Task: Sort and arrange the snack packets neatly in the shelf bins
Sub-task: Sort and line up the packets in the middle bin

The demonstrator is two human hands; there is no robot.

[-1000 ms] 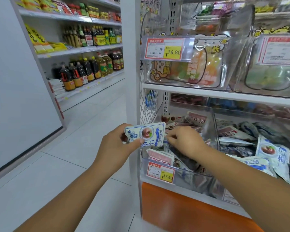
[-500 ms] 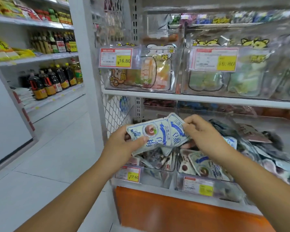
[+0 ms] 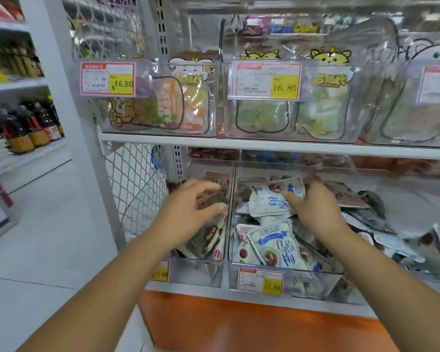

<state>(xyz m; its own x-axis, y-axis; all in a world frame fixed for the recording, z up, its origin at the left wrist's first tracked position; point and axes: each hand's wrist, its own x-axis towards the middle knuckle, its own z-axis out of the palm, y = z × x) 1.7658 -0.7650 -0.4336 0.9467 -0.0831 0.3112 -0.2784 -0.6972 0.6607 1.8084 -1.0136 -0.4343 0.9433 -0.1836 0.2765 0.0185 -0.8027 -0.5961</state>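
the lower shelf carries clear bins side by side. the left hand [image 3: 191, 212] is over the left bin [image 3: 201, 275], fingers spread and bent, thumb tip close to the divider between the left bin and the middle bin [image 3: 315, 285]. the fingertips reach the dark packets [image 3: 206, 240] piled in the left bin; motion blur prevents confirmation of whether the left hand holds one or only touches them.

the right hand [image 3: 315, 209] is inside the middle bin, toward its rear. its thumb lies across the front of a small bundle of white and blue packets [image 3: 267, 201] and its fingers curl behind them, so the bundle is pinched between thumb and fingers. the bundle sits above the other contents of the middle bin.

a further white and blue packet [image 3: 277, 245] lies tilted at the front of the middle bin, among mixed packets. more loose packets [image 3: 391, 237] lie in the area to the right of the middle bin.

a price tag [image 3: 261, 282] is fixed to the front wall of the middle bin. a second tag [image 3: 160, 273] on the left bin is partly hidden by the left forearm.

the upper shelf [image 3: 264, 146] holds clear bins of larger bags, each with a tag reading 16.80 [image 3: 108, 78]. a wire mesh panel [image 3: 135, 189] closes the left end of the unit. an orange base panel [image 3: 239, 326] runs below the lower shelf. dark bottles [image 3: 28, 130] stand on a separate shelf at far left.
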